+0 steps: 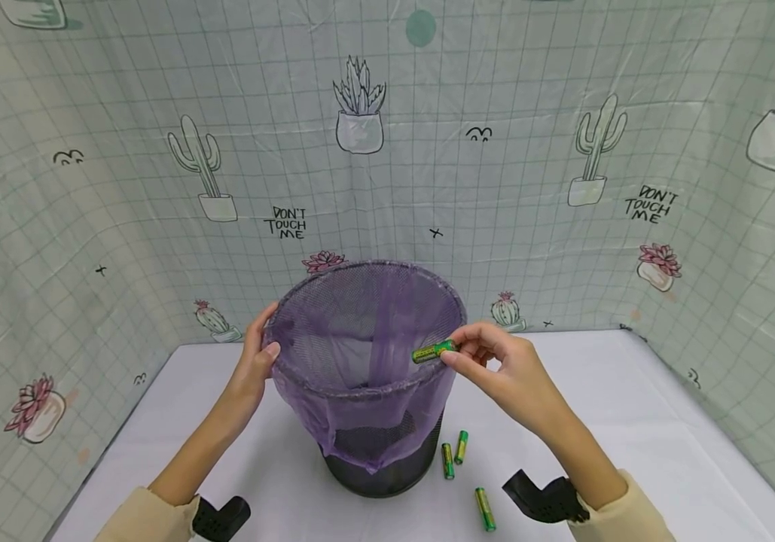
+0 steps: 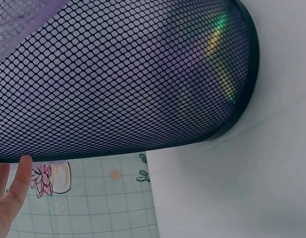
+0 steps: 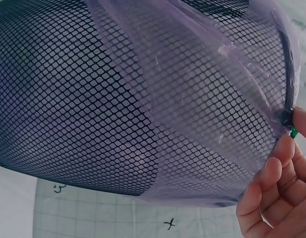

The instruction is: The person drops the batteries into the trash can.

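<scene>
A black mesh waste bin (image 1: 387, 463) lined with a purple plastic bag (image 1: 360, 331) stands on the white table (image 1: 631, 421). My left hand (image 1: 258, 357) holds the bin's left rim, thumb over the edge. My right hand (image 1: 489, 357) pinches a green battery (image 1: 433, 351) over the bin's right rim, its end pointing into the opening. Three more green batteries (image 1: 460, 446) lie on the table at the bin's right foot. The left wrist view shows the bin's mesh wall (image 2: 123, 79) and my fingertips (image 2: 17, 183). In the right wrist view, my fingers (image 3: 272, 198) lie by the bag-covered rim (image 3: 272, 89).
A cactus-patterned curtain (image 1: 387, 150) closes the table in at the back and both sides. Loose batteries (image 1: 485, 509) lie near the front right of the bin. Black wrist camera mounts (image 1: 543, 497) sit at both sleeves.
</scene>
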Tool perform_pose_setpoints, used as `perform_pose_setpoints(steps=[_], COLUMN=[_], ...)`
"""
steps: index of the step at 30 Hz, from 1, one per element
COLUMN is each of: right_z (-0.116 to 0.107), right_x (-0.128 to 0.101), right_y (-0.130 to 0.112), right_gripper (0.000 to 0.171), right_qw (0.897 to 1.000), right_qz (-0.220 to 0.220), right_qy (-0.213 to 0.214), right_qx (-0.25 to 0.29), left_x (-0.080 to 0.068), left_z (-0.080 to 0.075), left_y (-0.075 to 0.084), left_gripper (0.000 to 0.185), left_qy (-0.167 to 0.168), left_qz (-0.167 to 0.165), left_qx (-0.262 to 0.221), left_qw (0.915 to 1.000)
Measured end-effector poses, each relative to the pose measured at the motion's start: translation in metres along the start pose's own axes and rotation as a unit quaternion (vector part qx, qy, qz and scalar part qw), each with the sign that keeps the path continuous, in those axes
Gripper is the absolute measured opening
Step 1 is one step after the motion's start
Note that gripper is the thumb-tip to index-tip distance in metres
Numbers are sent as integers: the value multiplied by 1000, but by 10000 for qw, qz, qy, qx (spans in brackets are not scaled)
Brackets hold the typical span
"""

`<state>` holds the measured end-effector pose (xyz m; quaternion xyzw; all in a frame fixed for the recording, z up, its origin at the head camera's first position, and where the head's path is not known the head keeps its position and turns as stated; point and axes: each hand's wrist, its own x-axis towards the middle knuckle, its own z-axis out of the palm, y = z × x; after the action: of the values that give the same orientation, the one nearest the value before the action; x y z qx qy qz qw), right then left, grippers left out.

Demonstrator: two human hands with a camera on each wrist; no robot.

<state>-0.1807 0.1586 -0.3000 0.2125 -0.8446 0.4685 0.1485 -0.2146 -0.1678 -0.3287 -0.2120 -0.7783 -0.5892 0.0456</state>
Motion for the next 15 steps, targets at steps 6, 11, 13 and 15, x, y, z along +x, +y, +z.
perform_pose_setpoints(steps=[6, 11, 13, 15], right_z=[-1, -1, -1, -1], right_x=[-1, -1, -1, -1], right_y=[1, 1, 1, 1], right_gripper=[11, 9, 9, 9], right_qw=[9999, 9998, 9998, 9998], right_qz=[91, 61, 47, 34], right_qy=[-82, -111, -109, -95], right_qx=[115, 160, 147, 142], left_x=[1, 1, 1, 2], left_z=[0, -1, -1, -1], left_y=[-1, -2, -3, -4], left_gripper=[65, 63, 63, 63], left_qy=[-17, -28, -22, -17], left_qz=[-8, -4, -15, -17], left_qx=[-50, -23, -29, -41], left_qw=[10000, 10000, 10000, 10000])
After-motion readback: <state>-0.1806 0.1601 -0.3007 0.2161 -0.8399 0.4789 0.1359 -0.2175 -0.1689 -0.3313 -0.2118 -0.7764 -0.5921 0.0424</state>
